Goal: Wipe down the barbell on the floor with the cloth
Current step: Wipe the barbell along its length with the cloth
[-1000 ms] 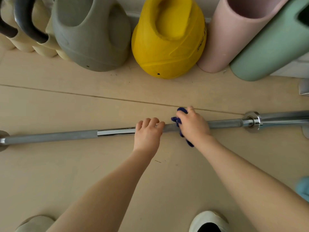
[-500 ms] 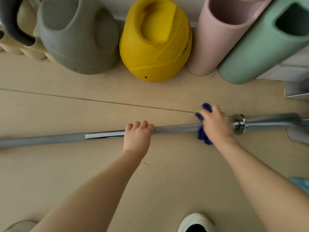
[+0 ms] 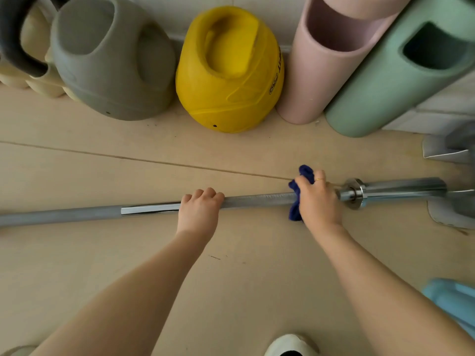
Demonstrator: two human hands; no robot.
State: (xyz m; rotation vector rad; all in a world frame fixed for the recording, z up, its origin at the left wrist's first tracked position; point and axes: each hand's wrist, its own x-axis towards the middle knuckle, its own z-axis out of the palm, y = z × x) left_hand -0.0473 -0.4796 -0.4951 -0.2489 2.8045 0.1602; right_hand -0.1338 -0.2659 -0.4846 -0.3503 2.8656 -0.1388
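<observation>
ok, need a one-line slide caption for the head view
Left hand steadies the barbell on the floor while the right hand grips a blue cloth around the shaft beside the collar.

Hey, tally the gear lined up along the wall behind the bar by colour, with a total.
Grey soft kettlebell: 1
Yellow soft kettlebell: 1
Pink foam cylinder: 1
Green foam cylinder: 1
Cream kettlebells, partly hidden: cannot count
Total clearly seen: 4

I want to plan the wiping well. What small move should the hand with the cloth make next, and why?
Probably slide the right hand, with the blue cloth wrapped on the barbell, back toward the left hand: it already sits next to the collar.
</observation>
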